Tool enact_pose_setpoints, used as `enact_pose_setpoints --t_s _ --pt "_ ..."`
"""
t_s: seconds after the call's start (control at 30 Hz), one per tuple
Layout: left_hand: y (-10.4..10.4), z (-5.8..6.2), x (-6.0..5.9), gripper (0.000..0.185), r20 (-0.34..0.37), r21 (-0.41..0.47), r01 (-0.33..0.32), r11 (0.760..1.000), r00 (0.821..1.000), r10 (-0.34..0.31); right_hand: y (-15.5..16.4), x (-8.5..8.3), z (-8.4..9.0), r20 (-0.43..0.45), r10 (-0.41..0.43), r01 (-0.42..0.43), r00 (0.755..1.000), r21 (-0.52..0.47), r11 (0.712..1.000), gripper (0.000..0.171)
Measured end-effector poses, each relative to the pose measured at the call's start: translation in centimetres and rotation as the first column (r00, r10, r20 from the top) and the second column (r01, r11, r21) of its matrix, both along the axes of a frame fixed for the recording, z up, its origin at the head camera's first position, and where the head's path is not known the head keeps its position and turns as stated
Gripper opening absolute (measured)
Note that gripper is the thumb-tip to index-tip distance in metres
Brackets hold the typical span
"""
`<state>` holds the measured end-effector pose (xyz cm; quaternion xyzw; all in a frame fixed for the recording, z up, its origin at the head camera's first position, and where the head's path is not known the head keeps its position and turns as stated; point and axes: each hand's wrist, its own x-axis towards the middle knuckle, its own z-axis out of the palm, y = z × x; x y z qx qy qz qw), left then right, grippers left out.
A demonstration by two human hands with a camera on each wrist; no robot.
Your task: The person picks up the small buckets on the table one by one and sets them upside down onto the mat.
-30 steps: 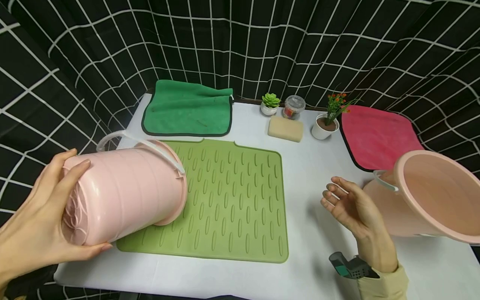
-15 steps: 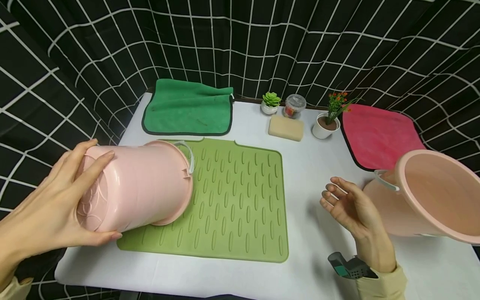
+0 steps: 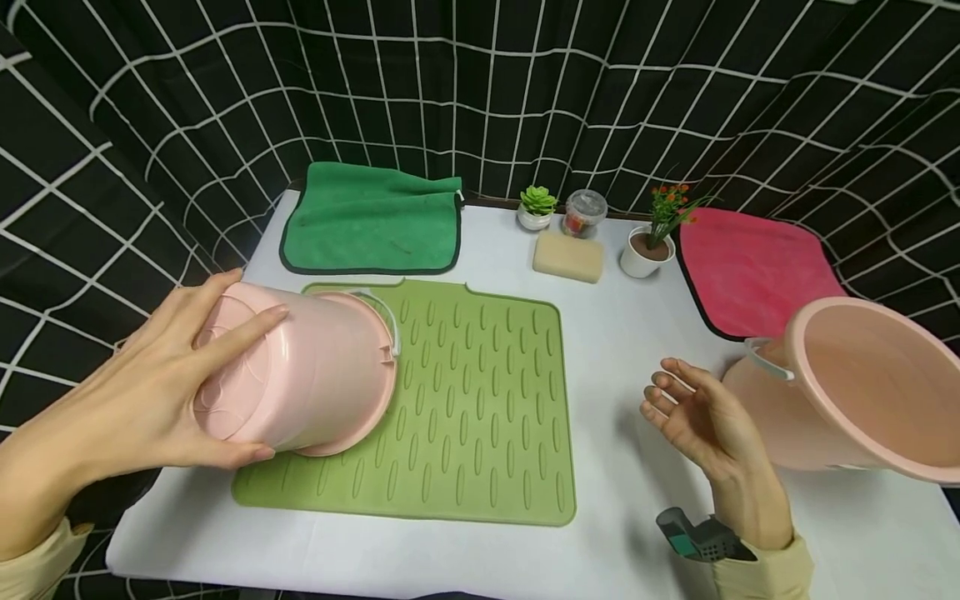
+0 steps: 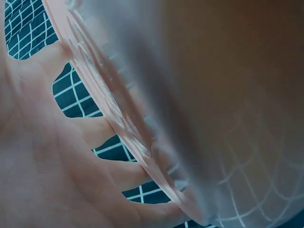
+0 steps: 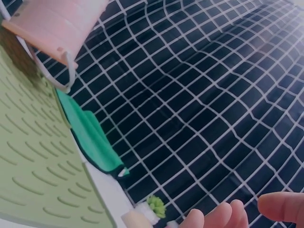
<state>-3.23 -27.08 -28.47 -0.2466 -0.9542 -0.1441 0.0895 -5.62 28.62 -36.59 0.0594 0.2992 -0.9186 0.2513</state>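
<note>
My left hand [image 3: 161, 371] grips a pink bucket [image 3: 330, 358] round its base, fingers and thumb spread along opposite sides. The bucket is tipped over with its mouth tilted down toward the green ridged mat [image 3: 472, 408]. Its pale handle [image 3: 392, 321] hangs at the rim, and the inside is hidden in the head view. In the right wrist view the bucket [image 5: 61, 28] has its rim close over the mat's far end. The left wrist view shows fingers against the base edge [image 4: 118, 114]. My right hand [image 3: 708, 421] is held palm inward with relaxed fingers, nothing in it, near a second pink bucket [image 3: 772, 417].
A green cloth [image 3: 375, 221] lies at the back left, a red cloth [image 3: 757, 267] at the back right. Between them stand a small succulent [image 3: 536, 208], a clear lidded tub [image 3: 584, 213], a tan sponge-like block [image 3: 567, 257] and a potted flower [image 3: 645, 254]. A black grid-patterned curtain surrounds the table.
My left hand has moved the bucket rightward over the mat and turned its mouth further down. The handle has swung over toward the rim's right side. My right hand stays in place.
</note>
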Motion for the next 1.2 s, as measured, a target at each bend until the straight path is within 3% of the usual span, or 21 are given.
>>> enact_pose_setpoints --t_s 0.2,0.53,0.8,1.2 --pt "1.1 0.0 -0.8 0.117 0.012 -0.041 0.012 0.999 1.000 -0.012 0.0 0.0 -0.1 -0.001 -0.002 0.002 1.000 -0.001 1.000 0.045" --pt "2.4 -0.3 -2.5 0.105 0.089 -0.104 0.061 0.993 0.995 -0.052 0.0 0.0 -0.2 0.002 0.003 -0.003 1.000 -0.021 1.000 0.046" --pt "2.9 -0.3 -3.5 0.103 0.165 -0.161 0.061 0.985 0.986 -0.034 0.0 0.1 -0.5 0.001 0.006 -0.006 1.000 -0.028 1.000 0.047" --pt "3.5 -1.4 -4.4 0.093 0.136 -0.146 0.085 0.986 0.989 -0.065 0.1 0.1 -0.7 -0.008 0.008 -0.008 1.000 -0.011 1.000 0.048"
